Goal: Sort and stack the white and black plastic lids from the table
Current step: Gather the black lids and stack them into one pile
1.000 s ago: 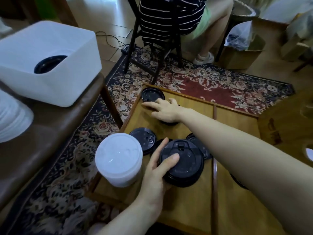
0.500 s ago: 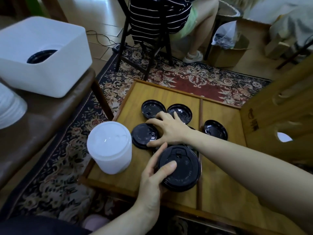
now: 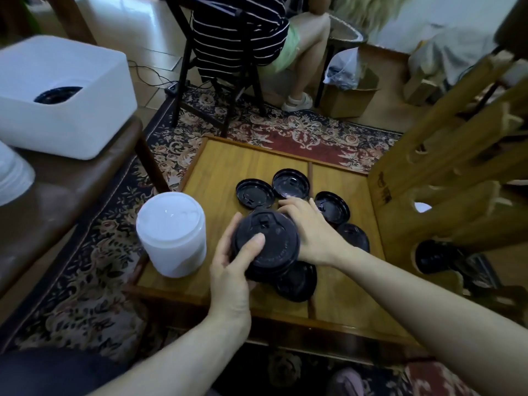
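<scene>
I see my left hand (image 3: 228,270) and right hand (image 3: 311,232) gripping the black lid stack (image 3: 268,244), ridged, matte. White stack (image 3: 173,232) sits nr table's (image 3: 228,167) left edge. Stack's underside hidden by fingers.

the right hand (image 3: 310,232) hides the stack of black lids' (image 3: 267,244) far rim — a loose black lid (image 3: 298,282) beneath the stack shows only partly; lid count unreadable.

Worktop (image 3: 234,167): stack of white lids (image 3: 171,234) at left edge; stack of black lids (image 3: 275,247) just right of it, between left hand (image 3: 231,270) and right hand (image 3: 311,232). Loose lids (image 3: 254,193) behind and right of that stack. Tub (image 3: 65,95) on bench (image 3: 57,201), far left.
</scene>
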Available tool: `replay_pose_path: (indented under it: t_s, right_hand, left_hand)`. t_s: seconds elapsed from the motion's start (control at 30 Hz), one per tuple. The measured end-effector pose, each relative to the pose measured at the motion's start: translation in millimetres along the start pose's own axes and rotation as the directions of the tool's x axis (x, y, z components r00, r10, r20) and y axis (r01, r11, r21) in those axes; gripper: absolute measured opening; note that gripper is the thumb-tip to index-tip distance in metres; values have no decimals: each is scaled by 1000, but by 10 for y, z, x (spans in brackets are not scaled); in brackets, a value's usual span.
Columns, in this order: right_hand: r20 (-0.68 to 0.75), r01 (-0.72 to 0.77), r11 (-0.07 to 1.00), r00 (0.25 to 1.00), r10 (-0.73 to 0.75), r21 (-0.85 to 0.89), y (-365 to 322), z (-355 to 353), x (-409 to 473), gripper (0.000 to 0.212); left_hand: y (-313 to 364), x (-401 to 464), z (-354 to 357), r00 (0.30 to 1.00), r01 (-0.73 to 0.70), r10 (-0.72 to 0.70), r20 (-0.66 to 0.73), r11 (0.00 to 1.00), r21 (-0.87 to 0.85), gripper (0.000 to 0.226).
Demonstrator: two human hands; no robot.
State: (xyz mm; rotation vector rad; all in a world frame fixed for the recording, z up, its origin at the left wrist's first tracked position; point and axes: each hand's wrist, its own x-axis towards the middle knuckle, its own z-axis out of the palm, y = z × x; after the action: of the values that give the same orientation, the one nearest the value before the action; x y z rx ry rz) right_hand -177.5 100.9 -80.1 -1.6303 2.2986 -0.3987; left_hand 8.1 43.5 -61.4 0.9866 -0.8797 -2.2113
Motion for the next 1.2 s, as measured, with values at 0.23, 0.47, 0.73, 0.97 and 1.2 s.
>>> replay_pose_path:
  t_s: [0.23, 0.47, 0.73, 0.97, 1.2]
  right_hand:
    - [-252, -297, 885, 882, 398, 360, -32, -300, -415, 57]
    - [-80, -404, 707, 836, 543, 580, -19, -330, -566, 65]
    - [-5, -370, 648, 866, 500, 666, -188, -387, -825, 66]
    - [-142, -201, 772, 925, 352, 604, -486, -372, -1080, 65]
    - [-168, -74, 845, 967, 190, 530, -669, -236, -1131, 79]
  left_hand:
    - [106, -23, 41, 999, -54, 54, -2, 996, -73, 66]
    - [47, 56, 56, 1000, -16, 16, -7, 1000, -20, 58]
    - [179, -23, -81, 999, 32, -34, 10, 983, 178, 62]
    - [223, -242, -147, 988, 5, -46, 149, 964, 266, 70]
    - [122, -227, -101, 975, 16, -90, 201, 938, 345, 42]
